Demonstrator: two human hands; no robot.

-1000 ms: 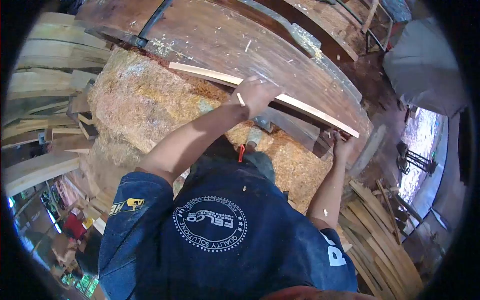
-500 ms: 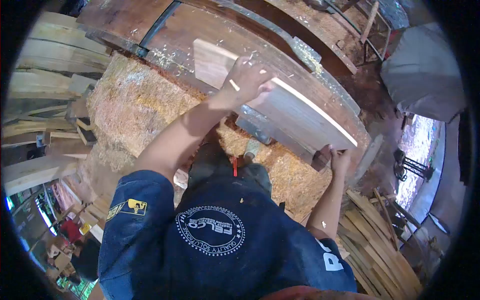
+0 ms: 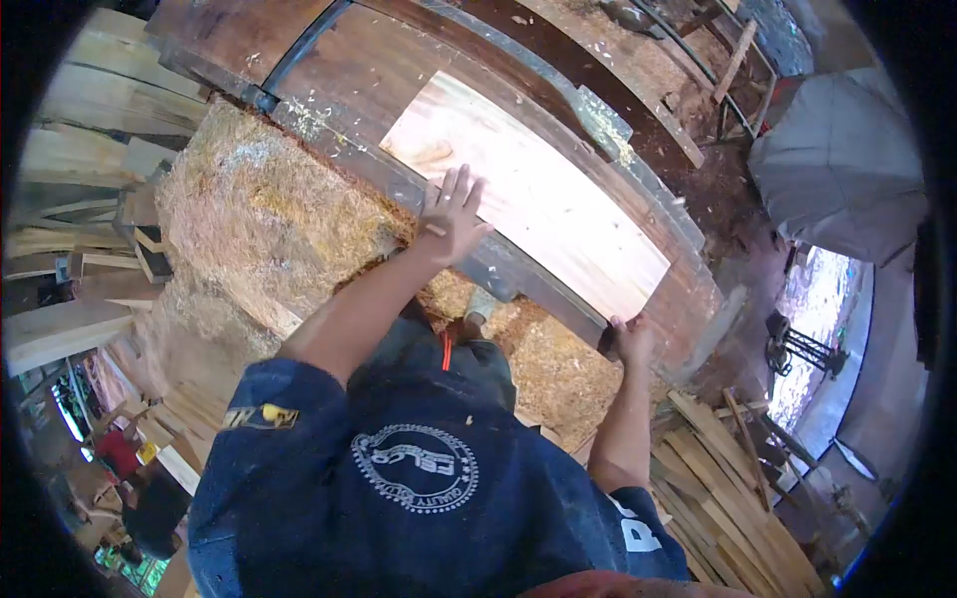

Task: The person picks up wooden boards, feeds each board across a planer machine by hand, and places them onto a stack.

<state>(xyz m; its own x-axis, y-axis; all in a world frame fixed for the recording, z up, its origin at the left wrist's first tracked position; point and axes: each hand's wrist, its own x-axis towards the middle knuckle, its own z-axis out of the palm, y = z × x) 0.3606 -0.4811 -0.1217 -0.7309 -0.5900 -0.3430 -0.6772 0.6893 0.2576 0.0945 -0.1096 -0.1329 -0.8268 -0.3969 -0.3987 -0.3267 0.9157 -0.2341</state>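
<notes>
My left hand (image 3: 454, 221) lies spread on the board (image 3: 543, 194); my right hand (image 3: 635, 340) pinches its lower corner. Sawdust (image 3: 254, 214) heaps up left of centre, planks (image 3: 726, 478) lie lower right.

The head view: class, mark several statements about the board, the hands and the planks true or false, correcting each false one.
1. The board lies flat on the worktop. True.
2. The board is darker than the worktop. False: the board is paler.
3. The left hand is clenched in a fist. False: the left hand is open, fingers extended.
4. The right hand is at a corner of the board. True.
5. Planks lie at the lower right of the view. True.
</notes>
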